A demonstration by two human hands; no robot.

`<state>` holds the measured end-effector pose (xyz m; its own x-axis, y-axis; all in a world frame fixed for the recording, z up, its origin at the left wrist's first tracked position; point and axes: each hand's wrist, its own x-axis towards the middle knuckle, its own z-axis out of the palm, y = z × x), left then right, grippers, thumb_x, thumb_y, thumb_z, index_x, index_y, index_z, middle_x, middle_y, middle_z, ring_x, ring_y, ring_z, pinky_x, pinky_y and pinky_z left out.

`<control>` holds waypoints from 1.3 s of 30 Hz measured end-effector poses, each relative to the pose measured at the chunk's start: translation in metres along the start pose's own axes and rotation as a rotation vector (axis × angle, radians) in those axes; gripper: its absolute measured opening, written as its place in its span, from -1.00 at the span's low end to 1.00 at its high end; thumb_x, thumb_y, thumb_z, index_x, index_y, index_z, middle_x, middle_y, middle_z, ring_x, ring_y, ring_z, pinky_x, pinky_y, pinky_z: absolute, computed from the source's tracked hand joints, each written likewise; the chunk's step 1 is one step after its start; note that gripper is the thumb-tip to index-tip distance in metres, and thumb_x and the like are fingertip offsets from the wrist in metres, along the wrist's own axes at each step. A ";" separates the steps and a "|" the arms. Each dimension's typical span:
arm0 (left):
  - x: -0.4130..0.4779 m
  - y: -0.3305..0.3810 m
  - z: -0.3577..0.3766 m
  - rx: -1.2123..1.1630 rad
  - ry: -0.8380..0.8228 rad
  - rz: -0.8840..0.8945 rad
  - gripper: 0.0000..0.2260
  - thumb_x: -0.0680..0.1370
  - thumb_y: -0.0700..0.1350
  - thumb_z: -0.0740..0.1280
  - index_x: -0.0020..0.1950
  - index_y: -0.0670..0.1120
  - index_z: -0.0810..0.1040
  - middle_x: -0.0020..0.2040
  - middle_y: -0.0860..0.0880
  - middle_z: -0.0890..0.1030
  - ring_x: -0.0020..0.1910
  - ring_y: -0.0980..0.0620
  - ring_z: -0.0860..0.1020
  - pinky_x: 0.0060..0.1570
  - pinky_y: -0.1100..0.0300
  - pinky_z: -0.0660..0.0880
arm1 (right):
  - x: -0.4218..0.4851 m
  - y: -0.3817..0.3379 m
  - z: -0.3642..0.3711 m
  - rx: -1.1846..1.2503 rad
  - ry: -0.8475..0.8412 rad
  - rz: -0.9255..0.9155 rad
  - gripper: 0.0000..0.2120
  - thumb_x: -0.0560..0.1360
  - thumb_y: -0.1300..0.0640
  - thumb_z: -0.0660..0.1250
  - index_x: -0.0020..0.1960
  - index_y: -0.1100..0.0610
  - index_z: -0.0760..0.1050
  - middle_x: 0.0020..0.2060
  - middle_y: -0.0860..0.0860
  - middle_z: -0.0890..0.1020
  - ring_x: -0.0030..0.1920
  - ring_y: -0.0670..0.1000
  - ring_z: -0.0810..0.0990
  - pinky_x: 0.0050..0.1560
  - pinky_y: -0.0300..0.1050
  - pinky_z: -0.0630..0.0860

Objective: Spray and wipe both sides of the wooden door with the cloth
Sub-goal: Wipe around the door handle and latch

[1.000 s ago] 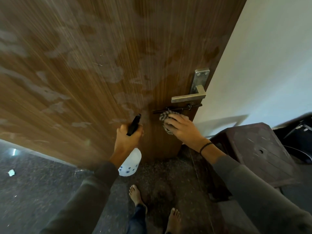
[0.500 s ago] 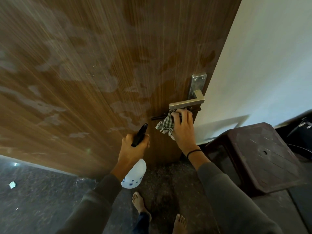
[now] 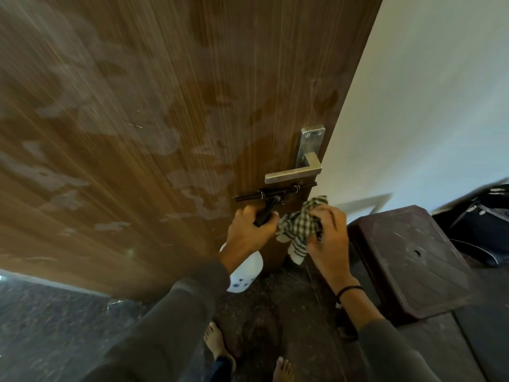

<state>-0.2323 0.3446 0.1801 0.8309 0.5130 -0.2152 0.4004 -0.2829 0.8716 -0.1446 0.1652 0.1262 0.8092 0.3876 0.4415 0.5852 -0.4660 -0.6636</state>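
Door (image 3: 165, 106): fills the upper left of the view, lock edge over by the white wall (image 3: 440, 92); pale patchy smears and darker damp-looking streaks all over this face.
Cloth (image 3: 300, 227): checked, bunched in a wad just off the door's edge, right below the black sliding bolt (image 3: 275, 193); can't tell if touching the wood.
Right hand (image 3: 327, 232): fingers curled and clamped on the cloth, one tail hanging loose underneath.
Left hand (image 3: 248, 235): fingers wrapped tight round the black head of the spray bottle (image 3: 245, 274), white body dangling under the wrist, nozzle up near the bolt.
Step in hand, best guess: regathering the cloth to go round the hardware and the lower edge.
Doing it well: refold to a flat clean pad instead of a wad, tuck that tail in so no snagging on the bolt, then long overlapping strokes along the grain to kill the smears.
Hardware: quick pass under the lever handle (image 3: 292, 173) and along the bolt, light on the spray there.
Watch out: brown stool (image 3: 413, 260) close on the right, bare feet on the dark floor (image 3: 55, 326), so no big drips.
Progress, roughly: this face sprayed but still streaky; other face out of sight, no idea.
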 end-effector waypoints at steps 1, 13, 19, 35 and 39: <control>0.001 0.007 0.003 0.038 0.023 -0.010 -0.69 0.45 0.23 0.36 -0.07 0.00 0.64 -0.25 -0.07 0.68 -0.31 -0.06 0.65 -0.15 -0.07 0.66 | 0.001 0.000 -0.006 0.004 0.024 0.014 -0.55 0.35 0.47 0.46 0.20 0.26 0.51 0.22 0.18 0.47 0.28 0.11 0.42 0.34 -0.42 0.30; 0.002 0.010 -0.017 0.225 0.240 0.176 -0.68 0.56 0.05 0.29 0.31 0.06 0.47 -0.06 0.02 0.65 -0.15 0.07 0.51 -0.17 0.08 0.46 | 0.065 0.005 0.020 -0.286 -0.141 -0.299 -0.58 0.51 0.15 0.16 0.32 0.23 0.51 0.25 0.18 0.57 0.29 0.24 0.48 0.28 0.21 0.53; 0.009 -0.002 -0.025 0.358 0.234 0.135 -0.59 0.56 0.10 0.30 0.34 -0.05 0.55 -0.04 -0.14 0.64 0.00 -0.20 0.60 -0.10 -0.05 0.54 | 0.062 -0.004 0.031 -0.258 -0.043 -0.119 -0.60 0.52 0.09 0.22 0.28 0.25 0.50 0.23 0.17 0.56 0.25 0.19 0.49 0.29 0.09 0.51; 0.012 0.011 -0.019 0.405 0.251 0.089 -0.65 0.58 -0.03 0.33 0.36 -0.04 0.53 0.02 -0.15 0.66 0.02 -0.20 0.63 -0.12 0.02 0.50 | 0.045 -0.037 0.054 -0.074 -0.005 0.116 -0.42 0.35 0.38 0.48 0.35 0.25 0.47 0.35 0.17 0.46 0.41 0.18 0.35 0.41 0.13 0.43; 0.013 0.012 -0.022 0.411 0.216 0.088 -0.63 0.56 -0.05 0.35 0.38 -0.05 0.51 0.06 -0.17 0.64 0.07 -0.21 0.62 -0.01 -0.02 0.53 | 0.052 -0.033 0.041 -0.319 -0.152 -0.221 -0.35 0.27 0.19 0.62 0.33 0.19 0.52 0.29 0.15 0.55 0.35 0.16 0.34 0.34 0.20 0.46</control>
<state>-0.2256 0.3654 0.1974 0.7867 0.6172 -0.0142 0.4879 -0.6075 0.6267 -0.1234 0.2333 0.1463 0.6592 0.6082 0.4423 0.7502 -0.5719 -0.3318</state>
